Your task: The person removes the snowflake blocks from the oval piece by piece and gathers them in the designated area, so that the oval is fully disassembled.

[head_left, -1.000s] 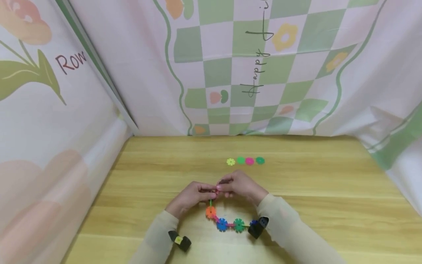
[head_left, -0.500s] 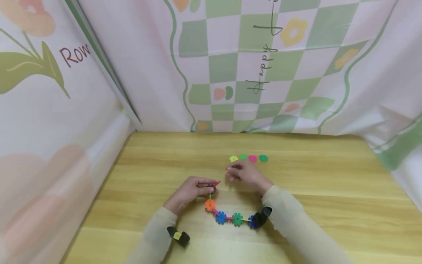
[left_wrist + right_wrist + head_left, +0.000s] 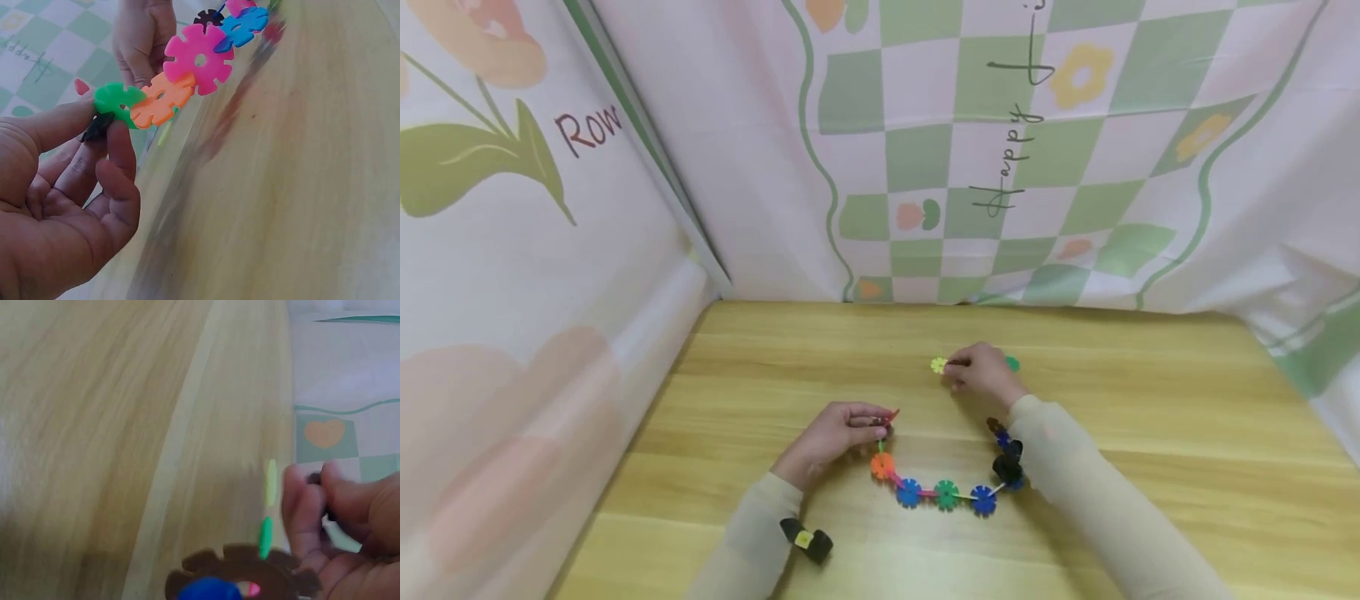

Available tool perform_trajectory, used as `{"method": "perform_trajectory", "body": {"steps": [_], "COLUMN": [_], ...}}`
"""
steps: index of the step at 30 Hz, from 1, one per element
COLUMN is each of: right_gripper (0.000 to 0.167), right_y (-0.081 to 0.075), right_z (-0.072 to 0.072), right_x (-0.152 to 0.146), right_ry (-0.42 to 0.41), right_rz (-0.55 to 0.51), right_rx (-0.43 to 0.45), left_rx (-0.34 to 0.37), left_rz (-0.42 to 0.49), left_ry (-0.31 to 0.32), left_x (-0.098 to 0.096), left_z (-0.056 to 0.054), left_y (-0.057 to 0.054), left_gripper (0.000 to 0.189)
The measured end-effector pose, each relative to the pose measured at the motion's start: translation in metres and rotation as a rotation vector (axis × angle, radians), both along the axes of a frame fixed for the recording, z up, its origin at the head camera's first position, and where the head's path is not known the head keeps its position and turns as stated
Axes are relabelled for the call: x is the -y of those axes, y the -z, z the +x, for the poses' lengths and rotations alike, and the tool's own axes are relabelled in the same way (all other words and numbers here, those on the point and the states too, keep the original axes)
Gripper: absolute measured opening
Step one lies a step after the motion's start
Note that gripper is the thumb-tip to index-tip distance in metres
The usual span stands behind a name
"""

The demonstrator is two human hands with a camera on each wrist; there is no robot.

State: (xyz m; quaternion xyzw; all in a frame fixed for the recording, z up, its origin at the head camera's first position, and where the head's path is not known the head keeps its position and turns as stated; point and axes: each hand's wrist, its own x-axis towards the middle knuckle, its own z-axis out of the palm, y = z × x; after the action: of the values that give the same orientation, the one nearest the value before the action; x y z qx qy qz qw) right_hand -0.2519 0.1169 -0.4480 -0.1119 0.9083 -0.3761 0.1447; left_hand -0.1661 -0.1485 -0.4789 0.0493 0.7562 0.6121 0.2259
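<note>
My left hand (image 3: pixel 838 435) pinches one end of a curved chain of notched, flower-shaped plastic discs. In the left wrist view, a black disc (image 3: pixel 98 127) is between thumb and fingers, beside a green disc (image 3: pixel 119 103) and an orange disc (image 3: pixel 161 100). A red disc (image 3: pixel 891 417) juts past the fingertips. The chain bends through a blue disc (image 3: pixel 983 500) to a brown disc (image 3: pixel 244 565) by my right wrist. My right hand (image 3: pixel 983 371) reaches over the loose row, fingertips beside a yellow disc (image 3: pixel 938 365). Something dark shows between its fingers; I cannot tell whether it is held.
Loose discs lie in a row at the back of the wooden table (image 3: pixel 775 350): a green disc (image 3: pixel 265 537), a pink disc (image 3: pixel 254 589) and a teal disc (image 3: pixel 1013 364), partly covered by the right hand in the head view. Printed curtains (image 3: pixel 917 167) border the table.
My right hand has left the red disc at the chain's end and moved back and right to the loose row. The left hand keeps its grip. The head view has shifted slightly.
</note>
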Motion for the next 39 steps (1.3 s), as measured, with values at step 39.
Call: {"method": "perform_trajectory", "body": {"steps": [39], "right_gripper": [0.027], "right_y": [-0.005], "right_z": [0.012], "right_x": [-0.007], "right_ry": [-0.151], "right_rz": [-0.015], "right_rx": [-0.012], "left_rx": [0.008], "left_rz": [0.022], "left_ry": [-0.049], "left_x": [-0.007], "left_z": [-0.002], "left_y": [0.002], "left_gripper": [0.019]}}
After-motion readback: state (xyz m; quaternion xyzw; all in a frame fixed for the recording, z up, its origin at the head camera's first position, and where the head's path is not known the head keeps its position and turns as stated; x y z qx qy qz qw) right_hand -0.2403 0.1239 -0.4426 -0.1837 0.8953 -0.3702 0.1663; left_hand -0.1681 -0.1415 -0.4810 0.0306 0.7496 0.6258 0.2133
